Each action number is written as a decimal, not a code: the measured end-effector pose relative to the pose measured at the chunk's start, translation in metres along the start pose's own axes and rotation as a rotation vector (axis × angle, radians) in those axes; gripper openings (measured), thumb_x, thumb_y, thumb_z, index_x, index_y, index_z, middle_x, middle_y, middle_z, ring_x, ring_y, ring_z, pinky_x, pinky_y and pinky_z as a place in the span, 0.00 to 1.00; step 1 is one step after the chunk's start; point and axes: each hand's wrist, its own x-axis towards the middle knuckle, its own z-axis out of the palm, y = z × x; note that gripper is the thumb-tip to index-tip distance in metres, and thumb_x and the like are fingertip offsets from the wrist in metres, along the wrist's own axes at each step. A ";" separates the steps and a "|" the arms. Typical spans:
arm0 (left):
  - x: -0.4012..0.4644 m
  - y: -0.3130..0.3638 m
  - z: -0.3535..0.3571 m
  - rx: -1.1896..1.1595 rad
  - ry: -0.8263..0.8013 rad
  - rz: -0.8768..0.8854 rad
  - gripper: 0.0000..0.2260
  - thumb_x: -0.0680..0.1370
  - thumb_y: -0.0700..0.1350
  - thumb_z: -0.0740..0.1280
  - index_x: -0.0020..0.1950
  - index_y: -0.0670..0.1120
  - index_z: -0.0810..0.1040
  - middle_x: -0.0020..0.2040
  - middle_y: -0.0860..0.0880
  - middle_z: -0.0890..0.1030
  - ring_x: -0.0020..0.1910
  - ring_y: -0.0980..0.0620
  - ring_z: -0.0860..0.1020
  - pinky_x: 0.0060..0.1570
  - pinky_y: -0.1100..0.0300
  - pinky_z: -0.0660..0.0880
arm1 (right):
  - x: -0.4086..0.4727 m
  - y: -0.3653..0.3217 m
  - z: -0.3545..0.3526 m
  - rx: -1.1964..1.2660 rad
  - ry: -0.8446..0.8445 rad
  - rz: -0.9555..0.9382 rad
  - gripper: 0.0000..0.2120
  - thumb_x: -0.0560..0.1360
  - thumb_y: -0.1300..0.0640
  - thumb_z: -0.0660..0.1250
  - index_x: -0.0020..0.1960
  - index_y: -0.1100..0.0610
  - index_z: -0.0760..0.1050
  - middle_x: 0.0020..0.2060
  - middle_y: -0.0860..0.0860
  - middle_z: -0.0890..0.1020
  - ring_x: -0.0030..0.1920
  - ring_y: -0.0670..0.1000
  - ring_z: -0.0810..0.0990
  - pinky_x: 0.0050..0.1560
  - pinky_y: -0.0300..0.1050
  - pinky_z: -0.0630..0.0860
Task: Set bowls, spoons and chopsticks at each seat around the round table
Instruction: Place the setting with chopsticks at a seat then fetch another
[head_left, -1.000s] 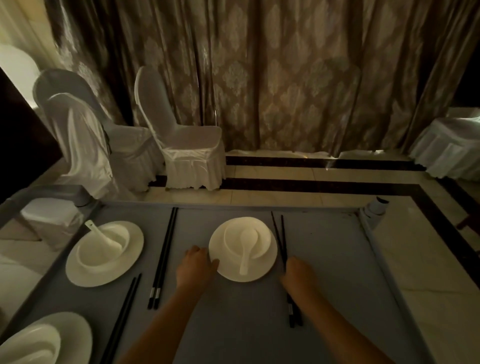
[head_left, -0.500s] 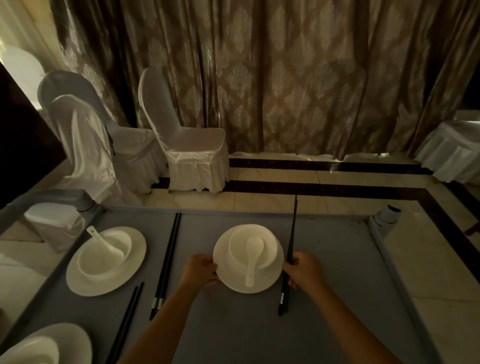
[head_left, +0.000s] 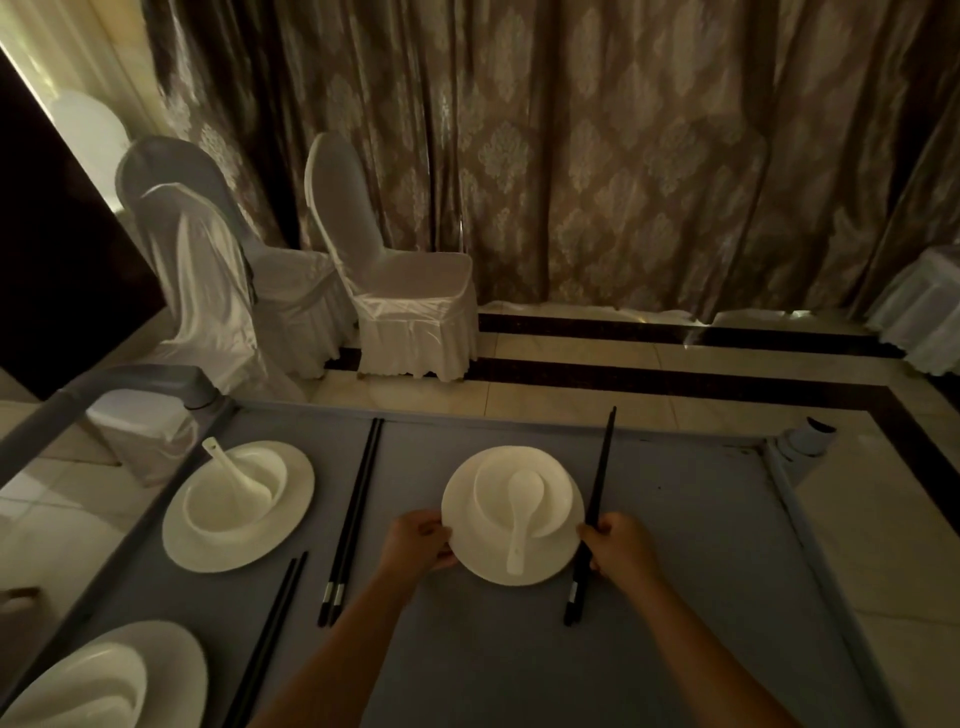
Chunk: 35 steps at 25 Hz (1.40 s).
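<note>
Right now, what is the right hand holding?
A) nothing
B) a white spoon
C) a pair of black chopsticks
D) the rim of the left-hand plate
C: the right hand grips the black chopsticks beside the plate, which the left hand holds at its rim, the spoon lying in the bowl.

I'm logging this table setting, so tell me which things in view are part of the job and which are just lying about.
Part of the job:
- plate, bowl and spoon, plate gripped by the left hand
- chopsticks, in the right hand
- other place settings and chopstick pairs

Just there:
- covered chairs
- curtain
</note>
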 end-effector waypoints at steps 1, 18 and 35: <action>-0.003 -0.001 0.000 -0.017 -0.001 0.002 0.10 0.76 0.30 0.60 0.55 0.36 0.78 0.42 0.41 0.81 0.39 0.50 0.80 0.31 0.65 0.80 | -0.001 0.000 0.000 -0.002 0.000 -0.011 0.09 0.76 0.57 0.65 0.41 0.61 0.70 0.27 0.52 0.74 0.25 0.47 0.73 0.27 0.39 0.68; -0.151 0.024 -0.094 -0.296 0.421 0.165 0.07 0.76 0.34 0.64 0.51 0.42 0.79 0.42 0.49 0.81 0.40 0.53 0.81 0.35 0.64 0.80 | -0.081 -0.111 0.007 0.047 -0.260 -0.450 0.13 0.76 0.58 0.66 0.34 0.60 0.71 0.27 0.55 0.75 0.28 0.50 0.73 0.30 0.42 0.69; -0.486 -0.132 -0.257 -0.557 1.007 0.195 0.08 0.75 0.34 0.65 0.53 0.39 0.79 0.41 0.46 0.82 0.40 0.50 0.82 0.37 0.63 0.81 | -0.408 -0.151 0.170 -0.030 -0.822 -0.828 0.11 0.76 0.61 0.65 0.35 0.61 0.74 0.23 0.53 0.73 0.24 0.49 0.70 0.26 0.39 0.67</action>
